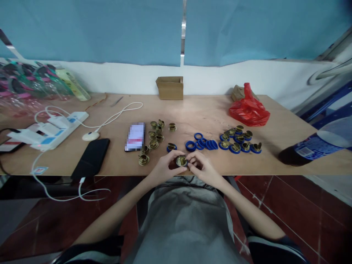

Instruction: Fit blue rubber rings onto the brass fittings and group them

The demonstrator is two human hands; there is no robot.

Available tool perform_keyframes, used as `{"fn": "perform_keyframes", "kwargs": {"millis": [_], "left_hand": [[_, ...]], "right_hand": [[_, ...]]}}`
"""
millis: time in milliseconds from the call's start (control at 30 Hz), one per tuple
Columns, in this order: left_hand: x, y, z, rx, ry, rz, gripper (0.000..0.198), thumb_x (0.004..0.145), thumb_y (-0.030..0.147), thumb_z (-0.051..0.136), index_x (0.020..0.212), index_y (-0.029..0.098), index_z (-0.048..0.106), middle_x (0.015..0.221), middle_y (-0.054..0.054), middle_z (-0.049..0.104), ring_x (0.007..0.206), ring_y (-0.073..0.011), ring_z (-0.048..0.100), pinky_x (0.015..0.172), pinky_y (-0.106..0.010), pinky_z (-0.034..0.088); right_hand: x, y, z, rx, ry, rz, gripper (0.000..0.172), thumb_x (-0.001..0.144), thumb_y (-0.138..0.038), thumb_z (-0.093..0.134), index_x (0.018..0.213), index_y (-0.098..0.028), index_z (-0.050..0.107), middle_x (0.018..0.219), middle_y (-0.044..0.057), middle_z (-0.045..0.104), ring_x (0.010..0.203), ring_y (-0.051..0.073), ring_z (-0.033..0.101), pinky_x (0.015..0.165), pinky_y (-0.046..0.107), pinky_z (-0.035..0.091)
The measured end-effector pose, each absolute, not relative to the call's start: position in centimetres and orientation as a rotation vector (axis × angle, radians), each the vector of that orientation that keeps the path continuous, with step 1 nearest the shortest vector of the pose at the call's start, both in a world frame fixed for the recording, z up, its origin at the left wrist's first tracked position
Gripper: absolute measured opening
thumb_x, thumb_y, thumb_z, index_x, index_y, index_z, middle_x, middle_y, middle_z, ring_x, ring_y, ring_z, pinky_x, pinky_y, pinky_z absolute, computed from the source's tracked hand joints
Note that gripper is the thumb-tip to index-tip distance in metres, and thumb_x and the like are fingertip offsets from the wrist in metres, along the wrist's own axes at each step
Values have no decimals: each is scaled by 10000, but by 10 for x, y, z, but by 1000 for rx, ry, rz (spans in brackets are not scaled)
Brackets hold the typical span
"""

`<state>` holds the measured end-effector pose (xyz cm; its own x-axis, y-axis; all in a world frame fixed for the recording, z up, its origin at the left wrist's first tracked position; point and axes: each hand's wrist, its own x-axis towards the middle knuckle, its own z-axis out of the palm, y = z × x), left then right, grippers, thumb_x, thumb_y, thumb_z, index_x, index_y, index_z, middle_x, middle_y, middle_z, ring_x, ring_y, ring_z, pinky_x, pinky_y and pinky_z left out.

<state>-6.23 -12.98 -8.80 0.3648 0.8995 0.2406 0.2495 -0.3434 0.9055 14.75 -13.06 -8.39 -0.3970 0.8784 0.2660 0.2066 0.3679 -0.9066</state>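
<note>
Over the table's front edge, my left hand is closed round a round brass-coloured metal fitting. The fingers of my right hand pinch the same fitting from the right; a dark rim shows at that side. Just beyond my left hand sits one fitting with a blue ring. Loose blue rings lie past my right hand. Several brass fittings without rings are grouped to the left. At the right stand several fittings fitted with blue rings.
A lit phone and a dark phone lie left, near a white power strip with cables. A small cardboard box stands at the back. To the right are a red plastic bag and a tilted drink bottle.
</note>
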Motion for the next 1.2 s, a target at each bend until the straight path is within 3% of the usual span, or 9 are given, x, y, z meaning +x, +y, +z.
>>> {"fn": "perform_keyframes", "kwargs": {"millis": [333,433,533,633,767,967,1133,1200], "left_hand": [[-61,-133,-84,1751,1004,1034,271,962,265,576,1211,186,648,1147,-79,742,1028,-200,695,881,-290,539],[-62,-133,-82,1774,1067,978,292,998,301,517,1203,182,689,1070,-55,775,939,-194,709,825,-278,549],[-63,-133,-81,1809,1077,955,348,1026,320,459,1157,179,748,1015,-46,801,962,-217,728,875,-297,556],[-63,-133,-80,1812,1051,966,372,1024,329,457,1140,179,778,1065,-43,814,1023,-245,738,924,-317,559],[-62,-133,-79,1810,1093,944,373,1021,354,473,1104,181,792,1059,-21,822,972,-238,754,871,-295,564],[-62,-133,-82,1788,1168,961,371,1013,390,500,1179,170,748,1071,-49,810,943,-224,745,811,-274,552],[-61,-134,-82,1808,1153,972,351,1024,372,486,1179,185,739,1045,-45,808,934,-211,738,799,-269,549],[-61,-134,-81,1816,1136,987,336,1027,356,484,1171,191,738,1095,-49,802,988,-214,735,848,-276,550]], "right_hand": [[146,-134,-75,-863,-1797,1218,227,938,-283,625,1129,-248,507,955,16,592,775,139,605,698,285,544],[147,-135,-76,-853,-1870,1179,336,906,-272,686,1175,-254,485,965,11,598,775,142,614,699,284,550],[145,-139,-80,-909,-1940,1023,402,871,-293,743,1158,-254,464,942,5,587,760,153,615,676,285,543],[142,-144,-87,-996,-2013,806,380,888,-328,730,1141,-246,459,921,15,589,742,174,615,662,301,530],[140,-147,-97,-1029,-2038,650,350,932,-385,697,1159,-228,482,888,30,609,739,200,633,667,324,527],[141,-147,-95,-925,-2132,565,372,958,-427,674,1211,-225,491,1021,86,652,911,244,673,795,376,568],[140,-148,-92,-903,-2189,461,127,1033,-355,554,1080,-237,561,1076,100,637,1015,244,664,871,388,576],[139,-149,-92,-884,-2196,446,106,1055,-295,493,1060,-245,586,1092,103,633,1047,241,657,895,388,577]]}}
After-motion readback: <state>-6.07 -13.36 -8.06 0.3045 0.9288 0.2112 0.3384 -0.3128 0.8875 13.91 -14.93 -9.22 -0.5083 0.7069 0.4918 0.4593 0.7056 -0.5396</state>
